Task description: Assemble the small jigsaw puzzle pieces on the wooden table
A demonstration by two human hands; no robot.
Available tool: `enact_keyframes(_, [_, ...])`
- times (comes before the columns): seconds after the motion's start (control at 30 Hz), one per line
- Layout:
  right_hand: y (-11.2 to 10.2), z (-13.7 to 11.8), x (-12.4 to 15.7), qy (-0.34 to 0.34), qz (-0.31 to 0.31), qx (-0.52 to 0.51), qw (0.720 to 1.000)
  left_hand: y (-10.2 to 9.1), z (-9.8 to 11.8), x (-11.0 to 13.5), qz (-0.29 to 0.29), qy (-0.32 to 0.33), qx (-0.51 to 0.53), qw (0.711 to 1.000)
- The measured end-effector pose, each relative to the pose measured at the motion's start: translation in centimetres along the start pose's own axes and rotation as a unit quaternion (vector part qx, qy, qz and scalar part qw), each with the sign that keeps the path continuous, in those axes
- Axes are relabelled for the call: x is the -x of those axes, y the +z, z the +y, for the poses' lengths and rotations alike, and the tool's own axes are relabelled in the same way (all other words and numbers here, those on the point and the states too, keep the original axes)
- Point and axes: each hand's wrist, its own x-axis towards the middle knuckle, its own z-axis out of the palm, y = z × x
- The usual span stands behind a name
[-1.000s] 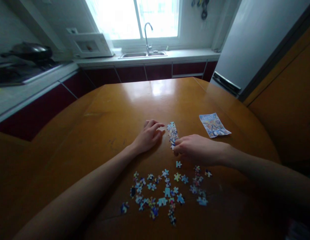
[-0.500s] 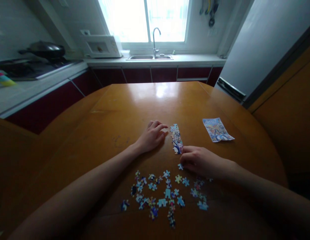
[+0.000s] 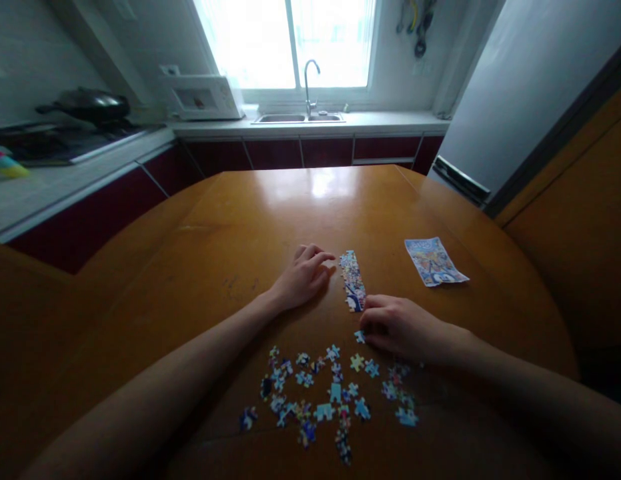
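A narrow assembled strip of jigsaw puzzle (image 3: 352, 280) lies on the table between my hands. My left hand (image 3: 305, 273) rests to the left of it, fingers loosely stretched and apart, holding nothing; its index fingertip is close to the strip's upper left edge. My right hand (image 3: 393, 323) is at the lower right end of the strip with its fingers curled. Its index finger reaches the strip's corner, and a light blue puzzle piece (image 3: 359, 337) shows at the tips of its lower fingers, partly hidden. Several loose puzzle pieces (image 3: 335, 392) lie scattered nearer to me.
A creased printed picture sheet (image 3: 434, 261) lies on the right of the wooden table (image 3: 270, 213). Beyond the table are a sink (image 3: 283, 119), a microwave (image 3: 205, 97) and a stove with a black wok (image 3: 93, 105). A fridge (image 3: 520, 100) stands on the right.
The view has tilted slightly, so everything sits a little lower. Both hands and the puzzle pieces keep nearly the same places.
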Motion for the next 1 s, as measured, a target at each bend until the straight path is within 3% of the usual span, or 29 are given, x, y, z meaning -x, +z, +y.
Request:
enact_keyframes(0.23, [-0.5, -0.2, -0.4, -0.006, 0.018, -0.026, 0.999, -0.1, 0.2, 0.1, -0.004, -0.002, 0.006, 1.000])
enact_keyframes(0.43, [-3.4, 1.3, -2.2, 0.034, 0.140, -0.021, 0.989, -0.1, 0.2, 0.1, -0.013, -0.002, 0.002, 1.000])
enact_keyframes(0.57, [-4.1, 1.9, -2.9, 0.035, 0.168, -0.020, 0.985, -0.1, 0.2, 0.1, -0.011, -0.002, 0.002, 1.000])
enact_keyframes(0.67, [-3.7, 1.4, -2.2, 0.022, 0.130, -0.029, 0.991, 0.0, 0.1, 0.1, -0.012, 0.002, 0.003, 1.000])
enact_keyframes(0.9, [-2.8, 0.4, -0.5, -0.006, -0.027, -0.018, 0.999, 0.1, 0.0, -0.1, -0.007, 0.008, 0.006, 1.000])
enact_keyframes(1.0, [-2.7, 0.6, -0.5, -0.008, -0.051, -0.002, 0.999, -0.1, 0.1, -0.1, -0.009, 0.007, 0.004, 1.000])
